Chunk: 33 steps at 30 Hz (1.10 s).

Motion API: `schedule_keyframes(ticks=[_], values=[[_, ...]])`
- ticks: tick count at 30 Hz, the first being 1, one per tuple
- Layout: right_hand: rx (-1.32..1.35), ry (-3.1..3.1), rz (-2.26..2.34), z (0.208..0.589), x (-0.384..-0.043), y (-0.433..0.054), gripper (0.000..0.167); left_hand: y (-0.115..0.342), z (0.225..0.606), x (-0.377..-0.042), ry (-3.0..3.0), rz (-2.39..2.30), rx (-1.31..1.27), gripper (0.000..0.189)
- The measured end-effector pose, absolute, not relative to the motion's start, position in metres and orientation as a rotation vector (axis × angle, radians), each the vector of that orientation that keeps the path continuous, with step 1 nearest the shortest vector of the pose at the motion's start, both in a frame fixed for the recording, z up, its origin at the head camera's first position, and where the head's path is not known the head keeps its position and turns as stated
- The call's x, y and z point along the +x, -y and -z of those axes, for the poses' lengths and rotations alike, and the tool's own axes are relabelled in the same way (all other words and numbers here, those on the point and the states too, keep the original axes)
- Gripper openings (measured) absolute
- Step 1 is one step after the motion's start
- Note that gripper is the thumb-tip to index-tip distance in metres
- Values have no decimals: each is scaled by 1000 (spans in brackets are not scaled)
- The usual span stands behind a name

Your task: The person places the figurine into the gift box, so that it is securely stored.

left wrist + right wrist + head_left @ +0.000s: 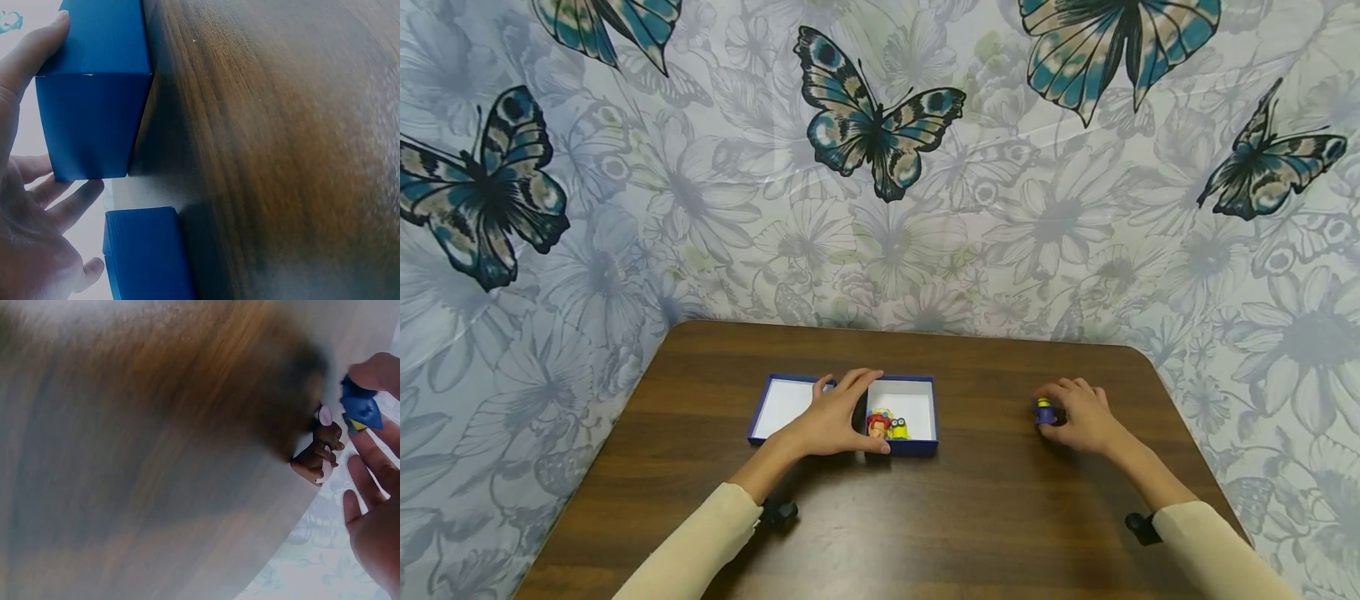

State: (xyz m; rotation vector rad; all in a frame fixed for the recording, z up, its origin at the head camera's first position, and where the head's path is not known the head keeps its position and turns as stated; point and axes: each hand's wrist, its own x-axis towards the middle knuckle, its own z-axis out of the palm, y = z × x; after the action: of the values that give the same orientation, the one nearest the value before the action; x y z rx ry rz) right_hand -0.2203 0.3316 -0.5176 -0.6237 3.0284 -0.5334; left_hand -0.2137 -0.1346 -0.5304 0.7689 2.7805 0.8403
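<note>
My left hand [829,423] spans a blue box with a white inside [917,448], its thumb on the near wall and a fingertip at the far edge. In the left wrist view the thumb lies against the blue box [94,125]. Inside stand a red-haired toy figure [878,423] and a yellow toy figure [898,429] with big eyes. At the right, my right hand [1084,418] pinches a small blue and yellow toy figure [1045,412] between thumb and fingers. Close beside it on the table, a brown toy animal [317,453] with a pinkish ear shows in the right wrist view.
Left of the box lies a second shallow blue tray or lid [784,406], white inside, partly behind my left hand. The brown wooden table [977,517] has rounded far corners. Behind it hangs a butterfly-patterned cloth or wall covering [910,258].
</note>
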Motion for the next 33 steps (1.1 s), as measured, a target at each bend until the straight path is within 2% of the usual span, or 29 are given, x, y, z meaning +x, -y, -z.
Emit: schedule_keyframes(ticks=[5,14,22,29,33], values=[[-700,-3045,678,520,-224,-331,49,135,529,-214,-2782,-841,768,122],[-607,-2968,904,517,-225,-327,54,134,530,-216,-2785,-829,774,121],[-670,-2979,974,517,-225,-320,70,135,529,-214,-2781,-839,770,121],[-625,-2939,1032,514,-224,-317,62,133,532,-215,-2790,-832,770,120],[-619,-2942,1036,514,-223,-316,68,133,533,-216,-2787,-816,759,123]])
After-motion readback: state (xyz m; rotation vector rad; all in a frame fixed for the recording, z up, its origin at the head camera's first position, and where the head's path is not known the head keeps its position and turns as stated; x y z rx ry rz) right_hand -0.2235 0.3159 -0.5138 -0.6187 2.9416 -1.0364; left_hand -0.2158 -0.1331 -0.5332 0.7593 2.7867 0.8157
